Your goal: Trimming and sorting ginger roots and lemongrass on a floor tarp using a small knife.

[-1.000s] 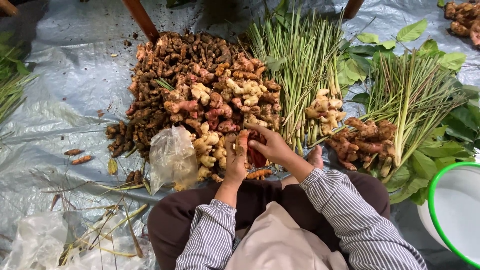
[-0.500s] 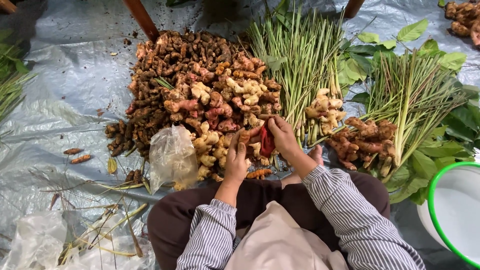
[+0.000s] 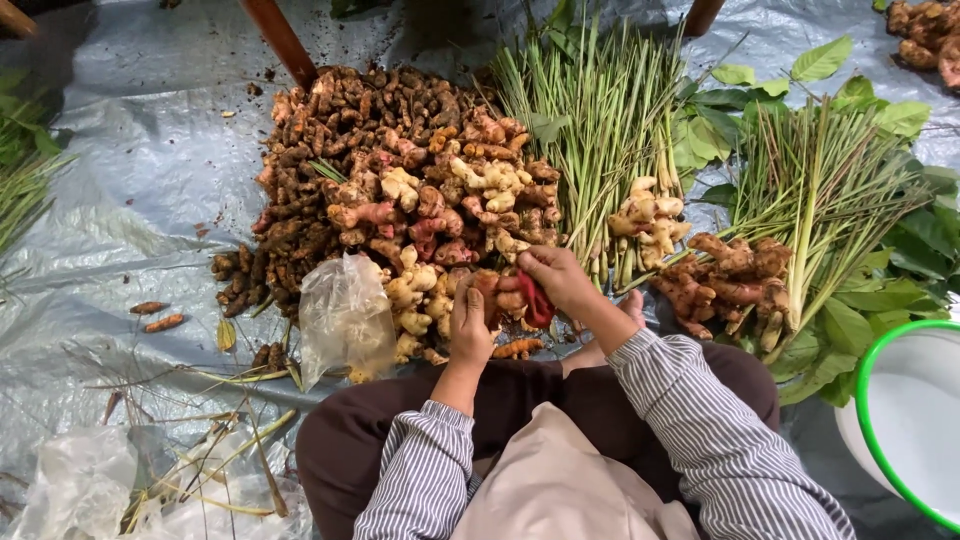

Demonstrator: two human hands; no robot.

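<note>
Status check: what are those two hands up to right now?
Left hand grips a ginger root. Right hand holds a red tool against it. Root pile just ahead.

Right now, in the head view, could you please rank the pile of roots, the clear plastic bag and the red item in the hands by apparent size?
1. pile of roots
2. clear plastic bag
3. red item, partly hidden by the right hand

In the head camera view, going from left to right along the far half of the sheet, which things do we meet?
Brown root pile → lemongrass bundle → pale ginger pieces → second stalk bundle → green leaves.
</note>
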